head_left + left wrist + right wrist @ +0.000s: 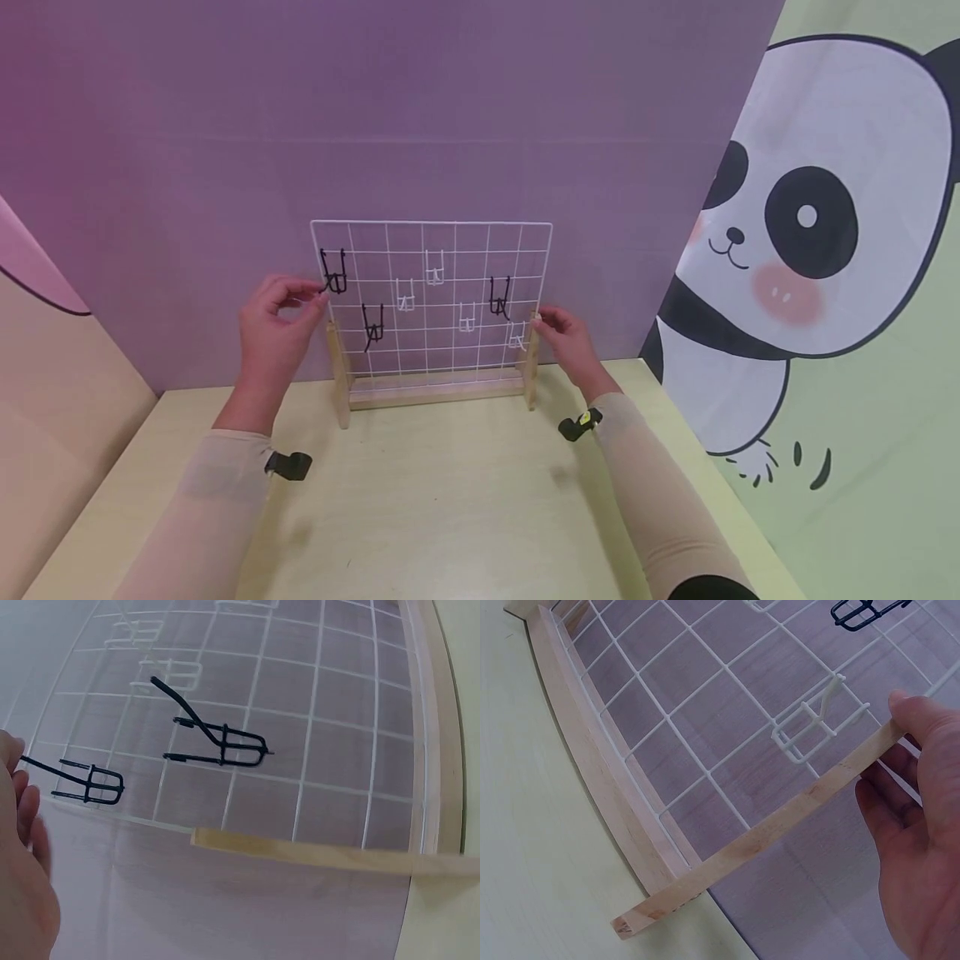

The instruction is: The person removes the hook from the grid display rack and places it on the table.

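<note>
A white wire grid panel [442,222] stands upright in a wooden base [435,398]. At its upper left edge, my left hand [272,329] pinches the prong tip of a black wire hook [337,284] that hangs on the grid. The left wrist view shows this same hook [105,785] with its prong reaching to the fingertips. On the other side, my right hand [568,343] grips the top of the right wooden post [531,371], with the thumb over its end [889,733]. Just inside that post hangs a white hook [804,736].
Two more black hooks hang on the grid, one lower left [374,332] and one at right [500,307]. Several white hooks, such as the top one [434,276], hang between them. The stand is on a pale table [427,500] before a purple backdrop [450,100].
</note>
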### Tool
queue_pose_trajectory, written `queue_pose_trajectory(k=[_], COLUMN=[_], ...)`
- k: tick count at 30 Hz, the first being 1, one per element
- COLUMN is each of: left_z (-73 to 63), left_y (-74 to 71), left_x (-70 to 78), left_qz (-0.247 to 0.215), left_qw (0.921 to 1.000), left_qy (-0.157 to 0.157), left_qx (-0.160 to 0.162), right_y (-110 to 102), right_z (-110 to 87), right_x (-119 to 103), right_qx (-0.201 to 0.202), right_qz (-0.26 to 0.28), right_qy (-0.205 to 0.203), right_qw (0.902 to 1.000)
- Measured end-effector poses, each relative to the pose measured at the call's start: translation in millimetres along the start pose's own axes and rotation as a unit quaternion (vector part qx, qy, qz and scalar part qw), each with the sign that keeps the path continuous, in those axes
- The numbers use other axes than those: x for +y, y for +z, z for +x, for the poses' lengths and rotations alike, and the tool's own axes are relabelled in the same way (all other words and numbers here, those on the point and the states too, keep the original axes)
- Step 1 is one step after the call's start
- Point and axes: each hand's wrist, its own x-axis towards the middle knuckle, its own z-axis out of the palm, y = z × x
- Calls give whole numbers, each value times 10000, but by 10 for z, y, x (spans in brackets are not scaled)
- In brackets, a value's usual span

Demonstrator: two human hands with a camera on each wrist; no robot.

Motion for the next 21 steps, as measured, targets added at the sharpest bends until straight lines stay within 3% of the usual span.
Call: queue_pose_trajectory(k=[6, 13, 21], left_z=[-3, 18, 81], left_y=[15, 49, 105], left_x=[-23, -21, 29], left_qz=[497, 782, 666], left_qw=[9968, 9863, 9815], left_qy=[561, 1318, 1518], left_qx=[278, 606, 962], right_y=[5, 12, 16], right_z=[8, 19, 26], right_x=[25, 56, 57], right_qx=[15, 34, 51], right_qz=[-16, -35, 73], right_qy=[-93, -81, -127], right_qw=[10000, 10000, 9999])
